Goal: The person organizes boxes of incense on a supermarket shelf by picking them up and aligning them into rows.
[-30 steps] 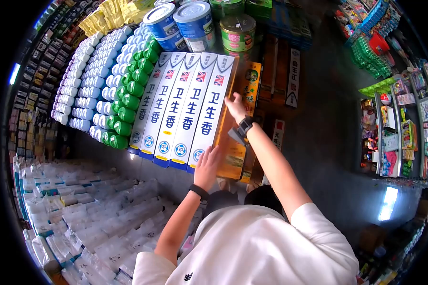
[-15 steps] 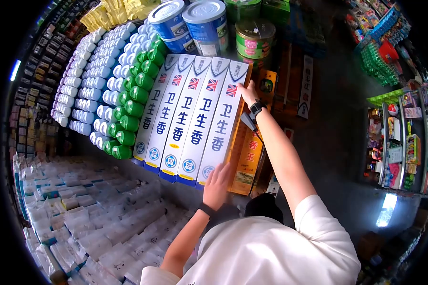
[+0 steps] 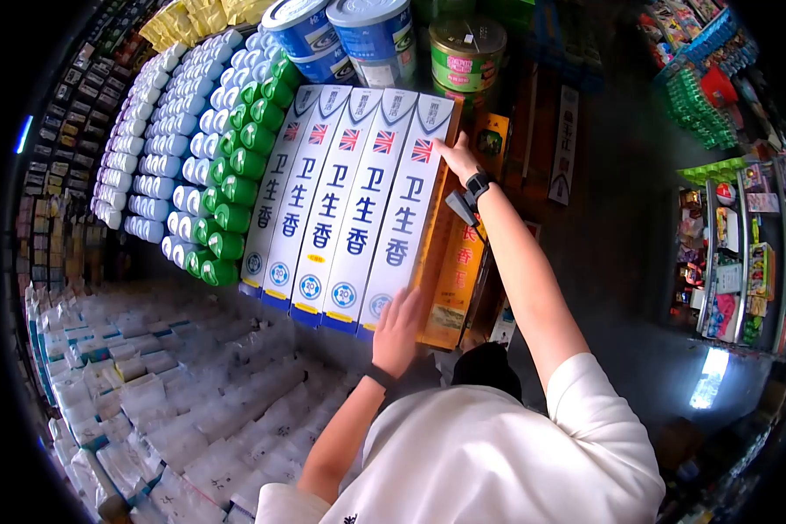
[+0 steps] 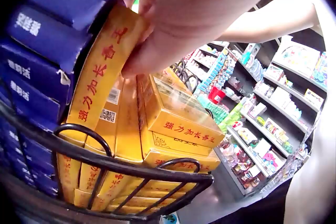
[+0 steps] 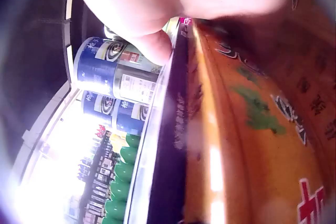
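In the head view, white-topped incense boxes (image 3: pixel 354 218) with blue sides lie side by side. A yellow incense box (image 4: pixel 102 77) stands on edge against the rightmost one, its near end tilted in the left wrist view. My left hand (image 3: pixel 396 334) holds that near end, thumb on its right face and fingers over the white box's corner. Toward the far end, my right hand (image 3: pixel 460 159) grips across the yellow box's upper edge. Its thumb (image 5: pixel 157 48) lies over the white box's edge; its other fingers are mostly hidden on the right side.
More yellow incense boxes (image 4: pixel 181 121) sit to the right behind a black wire rail (image 4: pixel 136 163). Green-capped bottles (image 3: pixel 236 214) line the left side, with blue tins (image 3: pixel 371 39) and a green tin (image 3: pixel 467 61) beyond. White plastic-wrapped packs (image 3: pixel 175 393) fill the lower left.
My right hand has moved onto the white box's upper right edge, and less of the yellow box's side shows beside it. Both hands barely shift over the last half second.
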Demonstrator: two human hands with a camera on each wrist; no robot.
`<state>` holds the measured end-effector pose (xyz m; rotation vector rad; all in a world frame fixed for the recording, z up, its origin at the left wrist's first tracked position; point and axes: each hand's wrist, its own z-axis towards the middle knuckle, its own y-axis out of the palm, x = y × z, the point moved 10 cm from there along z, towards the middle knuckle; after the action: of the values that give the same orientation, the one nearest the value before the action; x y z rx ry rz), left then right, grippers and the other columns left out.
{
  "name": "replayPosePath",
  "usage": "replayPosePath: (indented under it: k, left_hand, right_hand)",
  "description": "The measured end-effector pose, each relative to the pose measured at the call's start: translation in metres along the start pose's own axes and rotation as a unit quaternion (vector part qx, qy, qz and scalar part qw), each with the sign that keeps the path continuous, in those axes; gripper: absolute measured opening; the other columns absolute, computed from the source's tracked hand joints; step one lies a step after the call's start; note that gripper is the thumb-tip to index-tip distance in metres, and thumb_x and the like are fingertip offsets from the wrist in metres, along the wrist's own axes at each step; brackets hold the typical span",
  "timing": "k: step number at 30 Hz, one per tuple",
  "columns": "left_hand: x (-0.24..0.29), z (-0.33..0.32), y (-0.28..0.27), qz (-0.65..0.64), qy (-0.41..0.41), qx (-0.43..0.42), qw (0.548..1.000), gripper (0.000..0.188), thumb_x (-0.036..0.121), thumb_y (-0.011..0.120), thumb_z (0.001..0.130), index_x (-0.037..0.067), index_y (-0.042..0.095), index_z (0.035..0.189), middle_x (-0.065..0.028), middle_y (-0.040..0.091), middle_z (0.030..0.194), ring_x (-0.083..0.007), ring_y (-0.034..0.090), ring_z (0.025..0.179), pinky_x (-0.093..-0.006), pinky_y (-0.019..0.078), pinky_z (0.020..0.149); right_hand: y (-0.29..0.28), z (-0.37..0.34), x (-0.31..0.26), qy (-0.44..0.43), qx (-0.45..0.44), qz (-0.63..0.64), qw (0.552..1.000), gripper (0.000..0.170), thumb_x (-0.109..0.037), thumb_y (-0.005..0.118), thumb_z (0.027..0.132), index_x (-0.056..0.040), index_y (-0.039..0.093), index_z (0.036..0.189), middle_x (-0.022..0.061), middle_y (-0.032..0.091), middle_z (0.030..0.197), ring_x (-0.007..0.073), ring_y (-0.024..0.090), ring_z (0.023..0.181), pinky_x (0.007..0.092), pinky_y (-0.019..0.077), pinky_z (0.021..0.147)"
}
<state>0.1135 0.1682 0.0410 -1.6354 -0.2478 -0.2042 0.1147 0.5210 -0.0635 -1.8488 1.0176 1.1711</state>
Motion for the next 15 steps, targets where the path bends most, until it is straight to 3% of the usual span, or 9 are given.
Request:
replayPosePath:
  k: [3,4,9,10,11,13,14,15]
  left_hand:
    - [-0.001,-0.002,-0.001,-0.014,0.008,0.01,1.0,0.052,0.001,0.046,0.079,0.005,0.044,0.131,-0.0048,0.032,0.142,-0.024,0.028,0.133,-0.0383,0.0266,0.107]
    - [0.004,-0.002,-0.013,-0.029,0.013,0.042,0.999,0.04,-0.001,0.048,0.076,0.0,0.055,0.116,-0.0063,0.037,0.139,-0.0259,0.031,0.131,-0.0387,0.0297,0.105]
    - [0.004,-0.005,-0.007,-0.009,0.019,0.04,0.999,0.045,0.0,0.047,0.077,0.001,0.05,0.122,-0.0066,0.034,0.141,-0.0255,0.027,0.133,-0.0388,0.0268,0.107]
    - [0.003,-0.006,-0.003,0.001,0.017,0.028,0.999,0.049,0.001,0.048,0.078,0.002,0.046,0.127,-0.0061,0.032,0.142,-0.0247,0.026,0.134,-0.0385,0.0254,0.108]
    - [0.002,-0.006,0.0,0.012,0.016,0.015,1.0,0.053,0.002,0.048,0.079,0.003,0.042,0.132,-0.0056,0.03,0.143,-0.0238,0.024,0.135,-0.0381,0.024,0.109]
    - [0.004,-0.006,-0.002,0.002,0.011,0.01,1.0,0.053,0.003,0.047,0.079,0.003,0.042,0.132,-0.0055,0.029,0.144,-0.0241,0.023,0.135,-0.0382,0.0233,0.109]
    - [0.005,-0.007,-0.002,-0.001,0.009,0.011,1.0,0.053,0.003,0.047,0.08,0.003,0.042,0.132,-0.0055,0.029,0.144,-0.0242,0.023,0.135,-0.0382,0.0231,0.109]
    - [0.005,-0.007,-0.002,-0.003,0.008,0.012,1.0,0.052,0.003,0.046,0.08,0.003,0.042,0.132,-0.0054,0.029,0.144,-0.0243,0.023,0.135,-0.0382,0.023,0.109]
  right_hand:
    - [0.007,-0.016,0.007,0.015,-0.008,0.064,0.998,0.091,-0.032,0.063,0.083,0.0049,0.003,0.141,0.0211,0.028,0.142,0.0263,0.029,0.131,0.0328,0.0235,0.106]
    - [0.008,-0.027,0.007,0.022,-0.003,0.059,0.998,0.089,-0.031,0.062,0.084,0.0034,0.003,0.141,0.021,0.026,0.143,0.0273,0.028,0.132,0.0355,0.0235,0.106]
    - [0.005,-0.082,0.0,0.077,0.004,0.026,0.997,0.08,-0.027,0.057,0.087,-0.0047,0.004,0.144,0.0193,0.018,0.147,0.0339,0.022,0.134,0.0523,0.0232,0.105]
    - [0.009,-0.09,0.004,0.089,-0.012,0.043,0.995,0.078,-0.027,0.055,0.088,-0.0091,0.004,0.144,0.0176,0.014,0.149,0.037,0.02,0.134,0.061,0.0233,0.1]
    - [0.011,-0.1,0.004,0.077,-0.003,0.061,0.995,0.078,-0.022,0.057,0.084,0.0019,0.01,0.141,0.0227,0.029,0.142,0.0317,0.031,0.131,0.0377,0.0251,0.107]
    - [0.033,-0.116,-0.002,0.013,-0.043,0.088,0.995,0.074,-0.018,0.056,0.084,0.0006,0.013,0.141,0.0219,0.031,0.141,0.0314,0.032,0.131,0.0374,0.0252,0.107]
    - [0.026,-0.122,0.0,0.009,-0.019,0.01,1.0,0.072,-0.014,0.054,0.083,0.0,0.014,0.141,0.0212,0.032,0.141,0.0309,0.032,0.13,0.0368,0.0257,0.107]
    - [0.025,-0.121,0.004,0.01,-0.019,0.032,0.999,0.071,-0.013,0.053,0.083,-0.0001,0.014,0.141,0.0211,0.032,0.141,0.0309,0.033,0.13,0.0366,0.026,0.106]
